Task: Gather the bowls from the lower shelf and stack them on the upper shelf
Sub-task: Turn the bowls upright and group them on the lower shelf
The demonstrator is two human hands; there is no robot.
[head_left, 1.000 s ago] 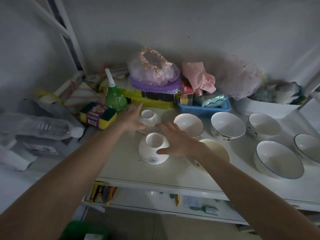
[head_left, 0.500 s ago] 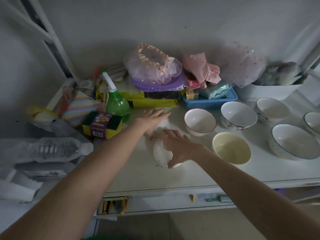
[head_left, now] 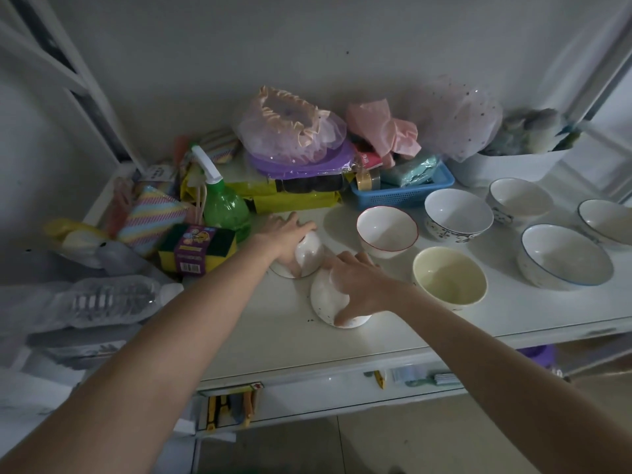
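Left of the left hand, a green plastic spray bottle and yellow-green sponge pack crowd close. Right of the right hand, a red-rimmed white bowl and pale yellow bowl stand near; bare white shelf lies nearer the person.

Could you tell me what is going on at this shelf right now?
A person is reaching over a white shelf with both hands. The left hand grips one upside-down white bowl, and the right hand grips a second upside-down bowl nearer the front edge. Six more bowls stand upright and unstacked to the right, including a cream bowl and a red-rimmed bowl.
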